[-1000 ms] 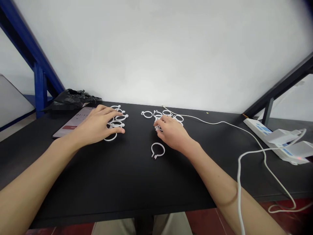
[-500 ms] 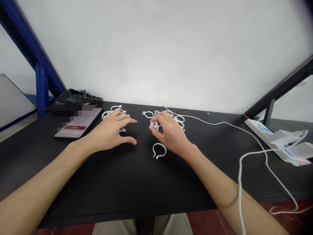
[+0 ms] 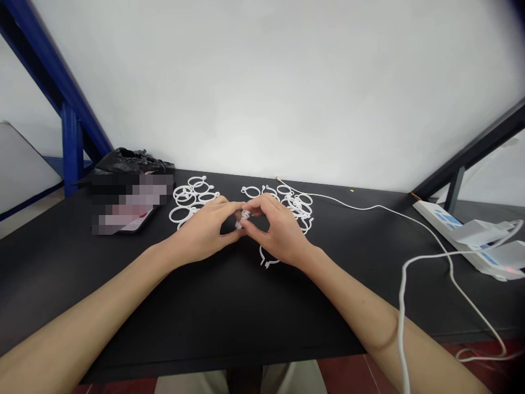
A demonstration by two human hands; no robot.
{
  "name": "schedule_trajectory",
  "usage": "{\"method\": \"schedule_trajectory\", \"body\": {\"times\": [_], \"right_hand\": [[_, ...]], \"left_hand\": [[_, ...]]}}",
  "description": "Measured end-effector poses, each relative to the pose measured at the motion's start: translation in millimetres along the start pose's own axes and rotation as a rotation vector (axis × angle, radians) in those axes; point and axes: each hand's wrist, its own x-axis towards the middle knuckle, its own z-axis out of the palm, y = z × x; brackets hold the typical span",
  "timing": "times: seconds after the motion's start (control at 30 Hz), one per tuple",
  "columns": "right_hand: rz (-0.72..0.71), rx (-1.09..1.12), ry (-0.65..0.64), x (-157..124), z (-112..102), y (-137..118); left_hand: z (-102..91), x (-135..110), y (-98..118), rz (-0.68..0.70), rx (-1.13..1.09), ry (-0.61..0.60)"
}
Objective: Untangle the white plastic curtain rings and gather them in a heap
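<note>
My left hand [image 3: 211,229] and my right hand [image 3: 281,227] meet above the middle of the black table [image 3: 229,317]. Between their fingertips are the small white ends of a plastic ring [image 3: 245,215], pinched from both sides; the rest of it is hidden by my fingers. Just under my right hand, an open white ring [image 3: 263,257] lies partly covered. Behind my left hand a group of white rings [image 3: 180,214] is spread on the table. Several more rings [image 3: 304,200] lie loosely overlapped behind my right hand.
To the left lie a phone [image 3: 141,220], partly blurred out, and a crumpled black plastic bag [image 3: 125,160]. A white cable [image 3: 404,290] loops over the right side, near my forearm. At the far right sits a power strip [image 3: 443,218] with plugged-in adapters.
My left hand, open and apart before, has moved right and closed its fingertips at the white ring. My right hand has shifted slightly left, still holding it.
</note>
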Motion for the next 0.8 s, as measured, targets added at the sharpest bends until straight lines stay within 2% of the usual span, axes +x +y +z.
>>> {"method": "schedule_trajectory", "body": {"times": [0.17, 0.33, 0.63, 0.8], "right_hand": [[0.013, 0.016, -0.017, -0.8, 3.3, 7.0], [0.067, -0.002, -0.041, -2.0, 4.3, 10.4], [0.197, -0.128, -0.055, -1.5, 1.9, 5.6], [0.174, -0.096, -0.085, -2.4, 2.2, 7.6]], "left_hand": [[0.6, -0.1, -2.6, -0.055, 0.0, -0.002], [-1.6, 1.2, -1.5, -0.114, -0.162, -0.022], [-3.4, 0.5, -1.0, -0.159, -0.2, 0.042], [-3.6, 0.2, -1.0, -0.183, -0.258, 0.035]]}}
